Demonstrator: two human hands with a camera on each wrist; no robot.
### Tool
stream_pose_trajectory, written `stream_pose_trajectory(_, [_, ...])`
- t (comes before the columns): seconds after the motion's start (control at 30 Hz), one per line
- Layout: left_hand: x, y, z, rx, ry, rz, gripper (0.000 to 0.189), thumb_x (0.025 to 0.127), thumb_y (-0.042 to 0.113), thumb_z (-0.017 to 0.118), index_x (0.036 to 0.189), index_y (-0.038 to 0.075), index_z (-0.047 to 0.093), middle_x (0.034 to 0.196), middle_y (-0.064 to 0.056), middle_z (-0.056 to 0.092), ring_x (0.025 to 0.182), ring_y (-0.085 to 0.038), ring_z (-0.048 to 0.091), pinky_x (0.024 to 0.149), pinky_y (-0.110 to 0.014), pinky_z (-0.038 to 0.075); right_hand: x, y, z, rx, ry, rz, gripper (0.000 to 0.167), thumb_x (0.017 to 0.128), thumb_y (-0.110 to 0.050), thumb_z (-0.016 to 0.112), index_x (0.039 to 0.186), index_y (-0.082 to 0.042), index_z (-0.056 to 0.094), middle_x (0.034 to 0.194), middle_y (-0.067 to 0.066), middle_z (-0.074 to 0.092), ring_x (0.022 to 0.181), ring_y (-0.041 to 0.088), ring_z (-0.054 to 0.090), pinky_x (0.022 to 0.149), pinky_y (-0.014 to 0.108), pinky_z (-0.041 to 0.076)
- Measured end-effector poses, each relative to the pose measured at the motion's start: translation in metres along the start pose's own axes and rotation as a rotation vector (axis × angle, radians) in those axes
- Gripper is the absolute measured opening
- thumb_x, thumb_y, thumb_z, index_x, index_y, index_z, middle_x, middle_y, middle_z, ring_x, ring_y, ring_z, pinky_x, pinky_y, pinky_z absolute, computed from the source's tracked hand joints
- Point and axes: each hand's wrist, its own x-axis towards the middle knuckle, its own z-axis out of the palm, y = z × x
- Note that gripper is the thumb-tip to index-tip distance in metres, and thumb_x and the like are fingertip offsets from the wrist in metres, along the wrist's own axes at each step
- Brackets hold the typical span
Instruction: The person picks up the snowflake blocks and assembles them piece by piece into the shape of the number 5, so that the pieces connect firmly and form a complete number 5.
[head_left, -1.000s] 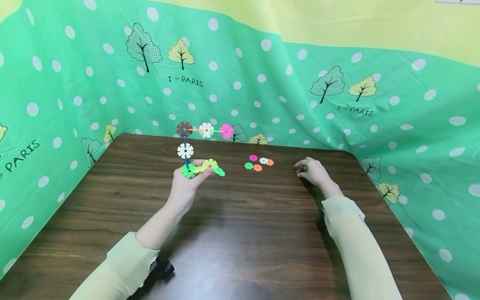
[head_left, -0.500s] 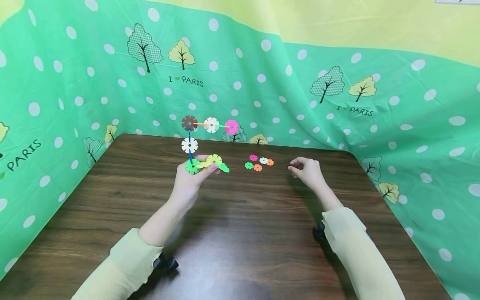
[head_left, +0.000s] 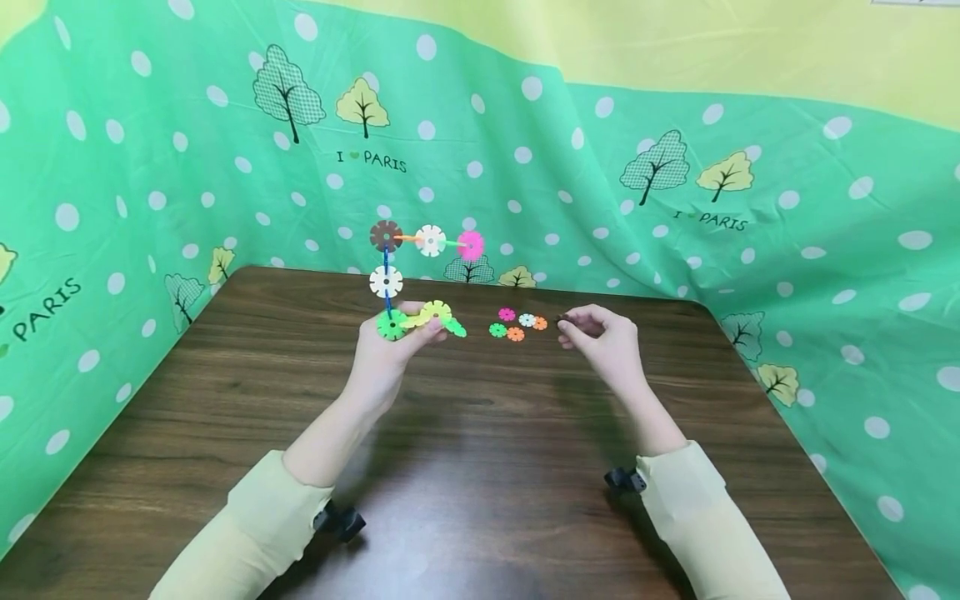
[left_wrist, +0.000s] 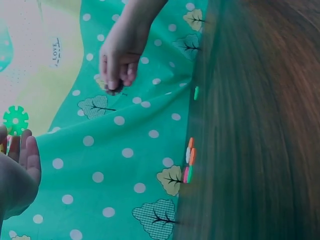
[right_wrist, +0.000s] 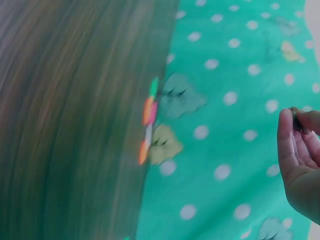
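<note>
My left hand (head_left: pixel 377 358) grips the lower end of a chain of notched plastic snowflake discs, around the green disc (head_left: pixel 391 326) and yellow disc (head_left: pixel 436 312). From there the chain rises through a white disc (head_left: pixel 386 282) to a brown disc (head_left: pixel 386 237), then runs right through another white disc (head_left: pixel 430 241) to a pink disc (head_left: pixel 471 246). Between thumb and fingers, my right hand (head_left: pixel 613 350) pinches a small dark brown disc (left_wrist: pixel 115 90), mostly covered by the fingertips. Both hands are raised above the table.
Several loose discs, including an orange disc (head_left: pixel 515 334), lie on the wooden table (head_left: pixel 480 467) between the hands. In the left wrist view a green piece (left_wrist: pixel 196 93) lies apart from them. A green dotted cloth (head_left: pixel 525 192) hangs behind the table.
My right hand has lifted from the table's right side and moved left with the brown disc. The left hand has shifted slightly up and right with the chain.
</note>
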Motion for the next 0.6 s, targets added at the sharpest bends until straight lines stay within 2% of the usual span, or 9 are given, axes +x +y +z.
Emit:
stream_pose_trajectory(0.07, [0.001,0.001,0.002,0.003,0.004,-0.003,0.021,0.082,0.003,0.072,0.100,0.000,0.063,0.087,-0.001,0.071,0.074,-0.016,0.069,0.087,-0.033,0.053,-0.006,-0.018,0.006,0.088,0.008,-0.004,0.017,0.083,0.002,0.068,0.094,0.015,0.063,0.084,0.026,0.068,0.062,0.017,0.069,0.061,0.029,0.057])
stream_pose_trajectory(0.13, [0.002,0.001,0.004,0.004,0.008,-0.007,0.022,0.081,0.002,0.072,0.101,-0.001,0.063,0.086,-0.001,0.071,0.073,-0.017,0.069,0.087,-0.033,0.053,-0.011,-0.031,0.012,0.177,0.019,-0.006,0.018,0.082,0.004,0.068,0.094,0.017,0.062,0.082,0.021,0.069,0.062,0.017,0.069,0.061,0.030,0.057])
stream_pose_trajectory(0.3, [0.004,0.004,0.011,0.013,0.003,0.008,0.023,0.081,0.003,0.072,0.101,-0.002,0.064,0.088,-0.002,0.071,0.073,-0.019,0.069,0.082,-0.034,0.055,-0.021,-0.043,0.029,0.349,0.048,0.000,0.018,0.081,0.003,0.070,0.094,0.013,0.064,0.076,0.005,0.071,0.061,0.015,0.068,0.063,0.031,0.058])
stream_pose_trajectory(0.47, [0.004,0.005,0.017,-0.031,-0.059,0.057,0.019,0.085,0.004,0.068,0.102,0.001,0.062,0.091,-0.006,0.072,0.082,-0.023,0.070,0.078,-0.039,0.057,-0.030,-0.047,0.049,0.447,0.054,-0.013,0.019,0.080,0.002,0.072,0.094,0.012,0.064,0.077,0.009,0.070,0.061,0.017,0.068,0.064,0.035,0.058])
stream_pose_trajectory(0.6, [0.005,0.004,0.023,-0.060,-0.066,0.088,0.019,0.087,0.003,0.065,0.105,0.002,0.060,0.094,-0.006,0.070,0.083,-0.018,0.069,0.074,-0.035,0.057,-0.037,-0.054,0.064,0.552,0.049,-0.038,0.016,0.079,0.004,0.072,0.093,0.007,0.065,0.078,0.014,0.069,0.060,0.020,0.067,0.063,0.039,0.058])
